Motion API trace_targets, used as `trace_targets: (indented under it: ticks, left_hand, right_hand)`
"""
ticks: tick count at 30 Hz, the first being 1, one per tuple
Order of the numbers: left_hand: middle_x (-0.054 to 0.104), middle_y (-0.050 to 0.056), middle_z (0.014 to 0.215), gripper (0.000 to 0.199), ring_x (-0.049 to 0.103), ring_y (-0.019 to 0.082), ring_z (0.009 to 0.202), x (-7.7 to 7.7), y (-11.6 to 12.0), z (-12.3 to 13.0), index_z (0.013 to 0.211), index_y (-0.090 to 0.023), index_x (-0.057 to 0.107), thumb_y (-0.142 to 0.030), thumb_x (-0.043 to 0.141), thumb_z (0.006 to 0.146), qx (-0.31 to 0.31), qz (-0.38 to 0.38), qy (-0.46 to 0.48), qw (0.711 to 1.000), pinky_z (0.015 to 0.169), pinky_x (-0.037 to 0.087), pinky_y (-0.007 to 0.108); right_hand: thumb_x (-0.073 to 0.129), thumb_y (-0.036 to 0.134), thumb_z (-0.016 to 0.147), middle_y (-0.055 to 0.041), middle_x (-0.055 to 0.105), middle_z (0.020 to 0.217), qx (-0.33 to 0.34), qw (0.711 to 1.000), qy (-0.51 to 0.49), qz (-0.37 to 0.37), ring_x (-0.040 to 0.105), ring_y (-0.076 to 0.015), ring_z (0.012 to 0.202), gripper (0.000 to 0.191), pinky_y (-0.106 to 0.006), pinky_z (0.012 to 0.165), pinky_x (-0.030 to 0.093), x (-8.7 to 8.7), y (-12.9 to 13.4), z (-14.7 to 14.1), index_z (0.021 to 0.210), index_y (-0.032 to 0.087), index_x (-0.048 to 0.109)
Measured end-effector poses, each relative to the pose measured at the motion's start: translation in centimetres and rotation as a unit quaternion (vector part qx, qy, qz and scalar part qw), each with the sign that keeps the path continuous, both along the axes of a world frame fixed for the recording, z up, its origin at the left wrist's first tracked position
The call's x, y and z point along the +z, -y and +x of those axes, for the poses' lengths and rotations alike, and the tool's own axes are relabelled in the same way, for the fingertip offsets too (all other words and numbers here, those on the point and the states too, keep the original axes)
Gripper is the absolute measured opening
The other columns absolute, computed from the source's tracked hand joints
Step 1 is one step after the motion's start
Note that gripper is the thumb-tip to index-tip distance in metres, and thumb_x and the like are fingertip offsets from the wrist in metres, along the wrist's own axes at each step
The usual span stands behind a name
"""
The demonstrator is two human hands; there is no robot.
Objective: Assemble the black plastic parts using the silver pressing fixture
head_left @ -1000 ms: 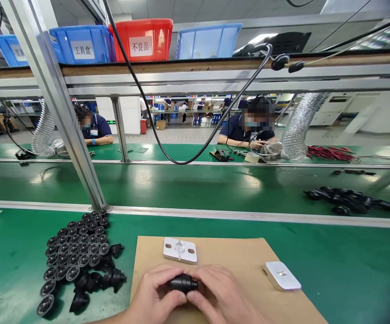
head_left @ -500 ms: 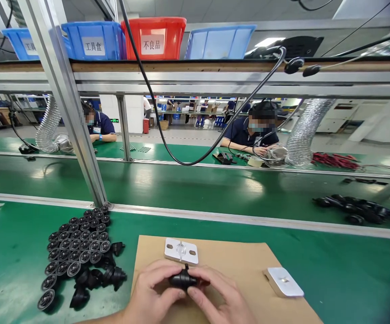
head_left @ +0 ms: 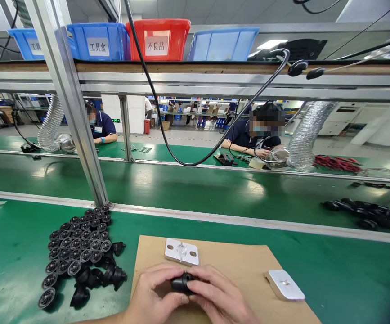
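Between my two hands is a small rounded black plastic part [head_left: 180,284], held over a brown cardboard sheet [head_left: 248,270]. My left hand [head_left: 157,290] pinches its left end with thumb and forefinger. From the other side, the fingers of my right hand [head_left: 217,292] close on the right end and cover much of it. Just beyond my fingertips lies a white block with two oval holes [head_left: 181,251] and a clear hollow in its middle. A second white block [head_left: 285,285], with a small metallic recess, sits at the cardboard's right side.
Rows of round black parts [head_left: 75,243] stand on the green table at left, with loose black pieces [head_left: 90,279] beside them. A metal post [head_left: 76,121] rises behind. Black parts [head_left: 366,212] lie on the green strip at right. A cable [head_left: 181,161] hangs ahead; two people work opposite.
The black part has turned in my fingers, and the small stub on its top no longer stands up. My right fingers have shifted further over it. The view has moved slightly.
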State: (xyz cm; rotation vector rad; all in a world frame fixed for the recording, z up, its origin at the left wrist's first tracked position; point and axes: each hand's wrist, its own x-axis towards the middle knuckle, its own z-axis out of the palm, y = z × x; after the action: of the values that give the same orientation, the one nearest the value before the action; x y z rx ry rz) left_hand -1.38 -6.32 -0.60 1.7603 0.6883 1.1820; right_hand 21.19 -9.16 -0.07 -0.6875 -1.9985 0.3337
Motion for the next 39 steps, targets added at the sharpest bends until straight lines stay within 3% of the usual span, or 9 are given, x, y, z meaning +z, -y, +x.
trace_targets:
  ticks: [5,9,11,14,18,21,27,32,39]
  left_hand:
    - [0.085,0.006,0.111,0.043,0.082,0.022,0.098,-0.3,0.1,0.1,0.124,-0.031,0.081,-0.017,0.091,0.085,0.000,0.071,0.004,0.997,0.092,0.068,0.029]
    - [0.085,0.006,0.111,0.041,0.082,0.023,0.099,-0.5,0.1,0.1,0.123,-0.031,0.081,-0.014,0.089,0.086,0.011,0.070,0.009,0.997,0.093,0.069,0.031]
    - [0.086,0.007,0.109,0.039,0.083,0.025,0.097,-0.6,0.1,0.1,0.120,-0.030,0.083,-0.014,0.089,0.085,0.006,0.069,0.003,0.998,0.091,0.070,0.032]
    - [0.086,0.009,0.106,0.040,0.084,0.027,0.094,-0.7,0.3,0.2,0.119,-0.028,0.084,-0.019,0.094,0.081,-0.003,0.075,-0.004,0.997,0.089,0.071,0.033]
    - [0.086,0.006,0.114,0.049,0.083,0.026,0.102,-0.5,0.2,0.2,0.127,-0.033,0.081,-0.023,0.095,0.082,0.001,0.049,0.003,0.999,0.095,0.069,0.031]
    - [0.085,0.002,0.119,0.054,0.082,0.023,0.107,-0.4,0.0,0.2,0.133,-0.040,0.076,-0.019,0.092,0.085,-0.019,0.051,0.016,0.998,0.100,0.067,0.030]
    - [0.072,0.010,0.145,0.049,0.074,0.028,0.127,-1.4,-0.1,-0.5,0.139,-0.036,0.073,-0.025,0.085,0.092,0.023,0.120,-0.002,0.992,0.112,0.062,0.038]
    - [0.078,0.010,0.135,0.043,0.076,0.027,0.122,-1.5,-0.3,-0.9,0.148,-0.032,0.066,-0.025,0.064,0.106,0.008,0.064,-0.036,0.997,0.108,0.063,0.039]
    - [0.074,0.012,0.140,0.059,0.070,0.031,0.127,-0.8,-0.4,-0.2,0.154,-0.032,0.057,-0.016,0.069,0.098,-0.030,0.202,-0.026,0.979,0.112,0.057,0.052]
  right_hand:
    - [0.063,0.022,0.106,-0.0085,0.079,0.106,-0.039,0.999,-0.002,-0.029,0.077,-0.0231,0.089,0.029,-0.031,0.081,0.067,0.4,0.4,-0.1,0.134,0.025,0.063]
    - [0.062,0.031,0.107,-0.0107,0.078,0.116,-0.064,0.994,0.050,-0.066,0.077,-0.0251,0.102,0.030,-0.032,0.092,0.063,0.3,0.8,-0.2,0.137,0.023,0.061]
    - [0.056,0.037,0.110,-0.0069,0.077,0.095,-0.079,0.989,0.083,-0.095,0.075,-0.0222,0.084,0.019,-0.030,0.080,0.062,0.1,1.0,-0.3,0.114,0.023,0.068]
    - [0.032,0.047,0.117,0.0003,0.057,0.061,-0.096,0.983,0.078,-0.136,0.056,-0.0160,0.052,0.056,-0.026,0.055,0.048,-0.3,1.0,0.2,0.072,0.023,0.054]
    - [0.040,0.042,0.115,-0.0081,0.075,0.096,-0.062,0.987,0.054,-0.135,0.073,-0.0226,0.083,0.035,-0.030,0.075,0.061,0.3,0.8,1.4,0.116,0.023,0.069]
    - [0.058,0.024,0.105,-0.0113,0.075,0.126,-0.025,0.996,0.051,-0.071,0.075,-0.0268,0.112,0.042,-0.034,0.098,0.062,0.6,0.7,1.3,0.147,0.027,0.056]
    - [0.069,0.028,0.102,-0.0056,0.080,0.116,-0.061,0.981,-0.057,-0.177,0.078,-0.0215,0.093,0.032,-0.025,0.083,0.066,-0.6,0.9,-0.5,0.134,0.029,0.066]
    - [0.071,0.042,0.103,-0.0044,0.081,0.109,-0.100,0.971,-0.077,-0.203,0.077,-0.0218,0.089,0.027,-0.028,0.085,0.066,-0.4,0.6,0.1,0.127,0.029,0.074]
    - [0.074,0.050,0.098,-0.0080,0.082,0.110,-0.120,0.964,-0.070,-0.226,0.079,-0.0254,0.092,0.034,-0.030,0.084,0.067,-2.1,0.5,0.8,0.121,0.024,0.079]
